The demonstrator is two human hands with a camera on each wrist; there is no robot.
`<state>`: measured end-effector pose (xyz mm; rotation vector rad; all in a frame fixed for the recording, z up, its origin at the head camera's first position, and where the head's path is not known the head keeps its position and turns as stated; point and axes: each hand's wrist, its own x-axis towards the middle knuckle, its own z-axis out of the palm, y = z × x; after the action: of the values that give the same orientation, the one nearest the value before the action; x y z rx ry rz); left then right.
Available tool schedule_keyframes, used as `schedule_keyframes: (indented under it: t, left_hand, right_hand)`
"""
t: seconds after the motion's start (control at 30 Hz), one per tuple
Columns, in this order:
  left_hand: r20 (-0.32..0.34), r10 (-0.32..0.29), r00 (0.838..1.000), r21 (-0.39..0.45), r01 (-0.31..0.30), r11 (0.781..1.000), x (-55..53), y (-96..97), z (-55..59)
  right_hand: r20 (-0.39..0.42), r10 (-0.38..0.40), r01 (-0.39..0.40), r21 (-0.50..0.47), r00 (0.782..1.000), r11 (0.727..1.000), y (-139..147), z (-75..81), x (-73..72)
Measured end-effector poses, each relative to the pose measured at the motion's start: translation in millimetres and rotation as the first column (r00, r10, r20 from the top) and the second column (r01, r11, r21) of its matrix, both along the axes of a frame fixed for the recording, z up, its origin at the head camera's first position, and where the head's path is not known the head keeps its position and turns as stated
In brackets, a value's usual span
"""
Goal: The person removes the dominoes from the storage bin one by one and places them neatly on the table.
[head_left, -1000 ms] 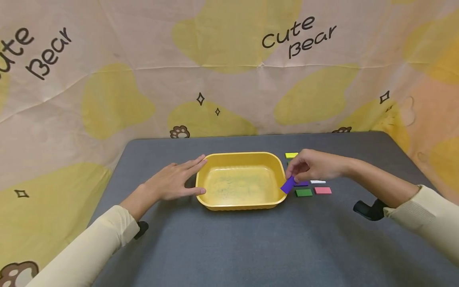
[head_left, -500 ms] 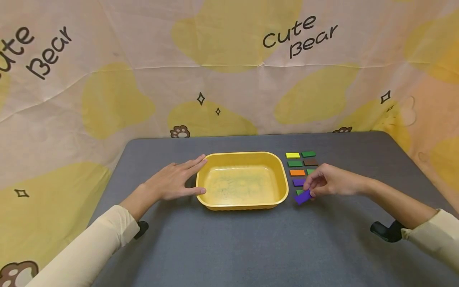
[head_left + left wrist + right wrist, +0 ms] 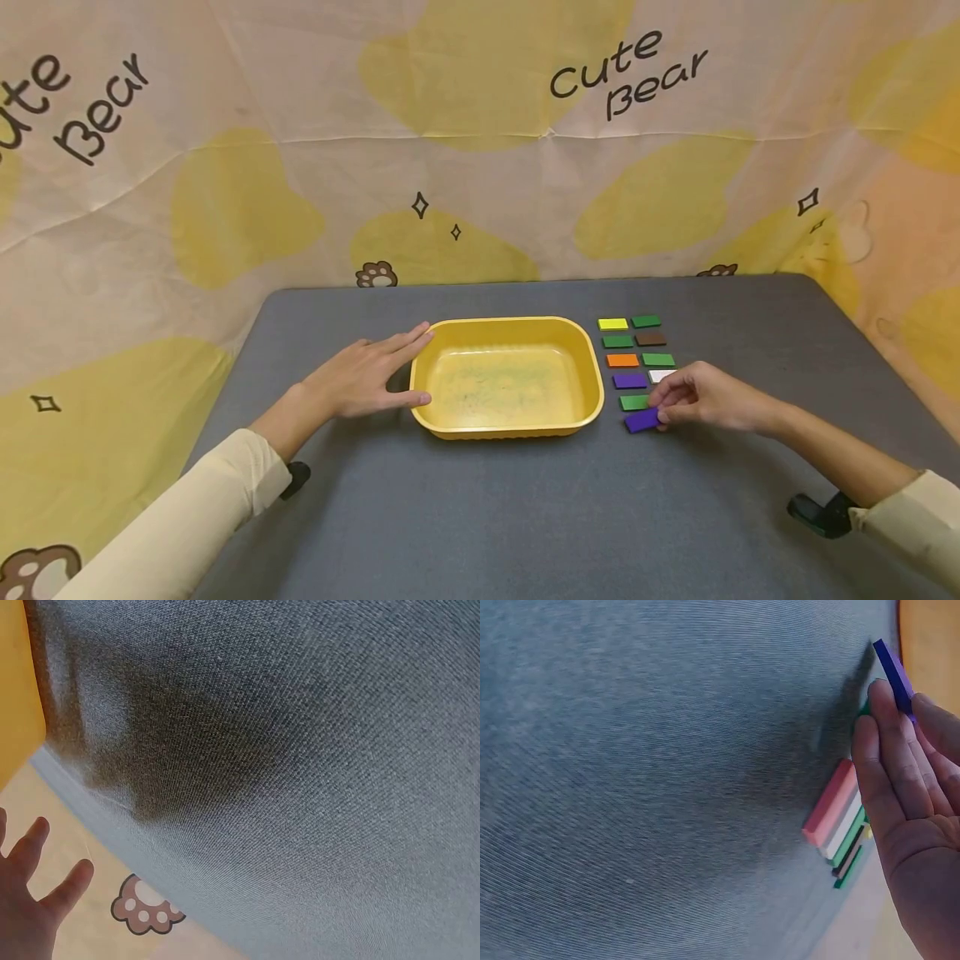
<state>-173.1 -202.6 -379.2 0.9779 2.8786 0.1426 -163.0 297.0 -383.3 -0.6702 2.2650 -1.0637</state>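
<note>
My right hand [image 3: 701,402] pinches a flat purple block [image 3: 641,420] at its right end, between thumb and fingers. The block is close over the table, just in front of a green block [image 3: 633,402] in the left column. In the right wrist view the purple block [image 3: 895,679] tilts out past the fingertips. A pink block [image 3: 831,802] lies under that hand, hidden from the head view. My left hand [image 3: 367,379] has its fingers spread, with fingertips at the left rim of a yellow plastic basin [image 3: 506,432]. Nothing is held in it.
Two columns of small flat blocks lie right of the basin: yellow [image 3: 612,324], orange [image 3: 622,360] and another purple block [image 3: 629,381] on the left, brown [image 3: 650,339] and white [image 3: 662,377] on the right. A printed cloth [image 3: 480,167] hangs behind the grey table [image 3: 480,525].
My right hand has carried the purple block from the basin's right rim rightward and toward me, down to the near end of the left column. The left hand stays where it was.
</note>
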Motion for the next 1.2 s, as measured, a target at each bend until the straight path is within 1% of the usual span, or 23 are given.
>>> schedule_keyframes:
  t: [0.17, 0.37, 0.53, 0.8, 1.1, 1.2]
  left_hand:
    - [0.001, 0.005, 1.0, 0.003, -0.005, 1.0, 0.5, -0.2, -0.9]
    - [0.005, 0.01, 1.0, -0.001, -0.01, 1.0, 0.6, -0.4, -0.6]
    - [0.007, 0.013, 1.0, -0.004, -0.013, 1.0, 0.0, -0.8, -0.6]
    - [0.013, 0.01, 1.0, -0.001, -0.01, 1.0, 0.7, -0.3, 0.4]
    - [0.01, 0.013, 1.0, 0.001, -0.013, 1.0, 1.1, -0.8, 0.1]
    - [0.009, 0.011, 1.0, 0.003, -0.011, 1.0, 1.2, -0.5, 0.2]
  right_hand:
    - [0.02, -0.001, 0.002, -0.044, 1.0, 0.999, 5, -8.0, 1.8]
    - [0.038, 0.042, -0.036, -0.127, 0.998, 0.991, 9, -15.5, 4.2]
    - [0.005, 0.058, -0.056, -0.153, 0.998, 0.987, 9, -17.7, 4.9]
    - [-0.022, 0.056, -0.059, -0.116, 0.998, 0.991, 8, -16.9, 5.4]
    - [0.019, 0.032, -0.03, -0.097, 0.999, 0.995, 8, -13.9, 5.4]
    - [0.018, 0.026, -0.024, -0.077, 1.0, 0.997, 7, -11.9, 5.3]
